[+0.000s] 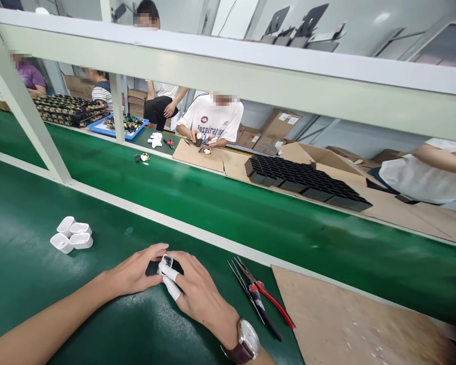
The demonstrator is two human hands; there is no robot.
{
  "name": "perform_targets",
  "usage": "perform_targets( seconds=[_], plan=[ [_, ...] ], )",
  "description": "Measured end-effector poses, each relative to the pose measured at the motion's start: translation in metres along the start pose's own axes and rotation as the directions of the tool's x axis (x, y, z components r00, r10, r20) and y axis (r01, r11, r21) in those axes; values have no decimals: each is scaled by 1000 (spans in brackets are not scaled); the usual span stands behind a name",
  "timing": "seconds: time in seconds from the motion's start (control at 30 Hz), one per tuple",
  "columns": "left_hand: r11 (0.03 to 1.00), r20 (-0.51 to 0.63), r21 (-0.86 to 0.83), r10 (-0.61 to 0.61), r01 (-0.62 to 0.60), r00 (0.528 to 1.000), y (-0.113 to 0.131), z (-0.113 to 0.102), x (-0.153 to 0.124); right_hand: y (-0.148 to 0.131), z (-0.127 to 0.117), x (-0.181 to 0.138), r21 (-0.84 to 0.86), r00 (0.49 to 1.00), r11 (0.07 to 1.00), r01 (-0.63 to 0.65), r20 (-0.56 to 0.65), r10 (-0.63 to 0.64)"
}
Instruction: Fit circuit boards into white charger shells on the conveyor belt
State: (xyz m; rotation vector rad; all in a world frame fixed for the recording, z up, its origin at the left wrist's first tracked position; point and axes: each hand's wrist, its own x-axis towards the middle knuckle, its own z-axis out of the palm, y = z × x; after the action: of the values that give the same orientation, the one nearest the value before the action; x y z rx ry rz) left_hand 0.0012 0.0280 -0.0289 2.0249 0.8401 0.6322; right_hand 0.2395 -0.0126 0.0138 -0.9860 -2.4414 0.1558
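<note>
My left hand [137, 271] and my right hand [195, 289] meet on the green mat near the front edge. Together they pinch a small white part with a dark opening [166, 262]. White finger cots cover my right thumb and forefinger, and a watch sits on that wrist. A cluster of several white plastic shells [72, 234] lies on the mat to the left, apart from both hands. Red-handled pliers [262, 296] and thin tweezers lie just right of my right hand.
A brown cardboard sheet [345, 319] covers the mat at the right. A green conveyor belt [231, 208] runs beyond a white rail. Across it are black trays [304, 180], cardboard, a blue tray of parts [117, 126] and several seated workers.
</note>
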Motion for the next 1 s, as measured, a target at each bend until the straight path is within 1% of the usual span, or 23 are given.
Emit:
perform_targets(
  seconds=[0.1,0.17,0.2,0.27,0.33,0.37,0.4,0.47,0.53,0.6,0.7,0.77,0.83,0.9,0.97,1.0],
  plan=[
    [999,12,-2,-33,33,999,0,0,1,-1,0,1,-49,998,998,42,40,-40],
    [999,20,1,-35,35,999,1,-1,2,-1,-1,3,-28,998,999,18,57,-16],
    [1000,25,2,-31,31,999,2,-2,2,-1,-1,4,19,998,1000,-14,56,13],
    [1000,34,7,-20,20,999,6,-4,4,3,-1,4,169,995,981,-95,22,93],
    [1000,42,20,-9,9,999,10,-5,4,11,3,1,305,980,938,-166,-54,191],
    [999,39,38,-1,-1,999,11,-5,3,16,6,-1,335,967,923,-192,-94,235],
    [998,24,67,14,-15,1000,13,-5,3,21,9,-3,333,954,918,-215,-128,269],
    [987,-31,149,68,-63,997,14,-4,1,29,17,-7,255,942,935,-246,-166,293],
    [962,-87,246,145,-120,986,14,-3,1,35,24,-10,144,948,959,-245,-173,268],
    [931,-105,321,219,-175,970,14,-3,2,37,29,-10,70,956,971,-230,-173,238],
    [887,-111,382,323,-260,940,17,-6,5,38,32,-10,45,961,975,-216,-165,221],
    [869,-136,405,364,-284,921,22,-8,5,38,34,-10,44,957,975,-220,-182,224],
    [867,-155,427,350,-257,924,28,-9,4,38,36,-11,35,947,973,-227,-224,229],
    [866,-139,454,299,-207,944,33,-10,5,39,39,-11,18,937,973,-231,-266,227],
    [851,-96,497,251,-172,963,35,-13,13,40,41,-11,-1,934,973,-230,-281,221],
    [837,-83,525,226,-150,971,35,-16,22,41,42,-11,-8,935,973,-230,-280,219]
  ],
)
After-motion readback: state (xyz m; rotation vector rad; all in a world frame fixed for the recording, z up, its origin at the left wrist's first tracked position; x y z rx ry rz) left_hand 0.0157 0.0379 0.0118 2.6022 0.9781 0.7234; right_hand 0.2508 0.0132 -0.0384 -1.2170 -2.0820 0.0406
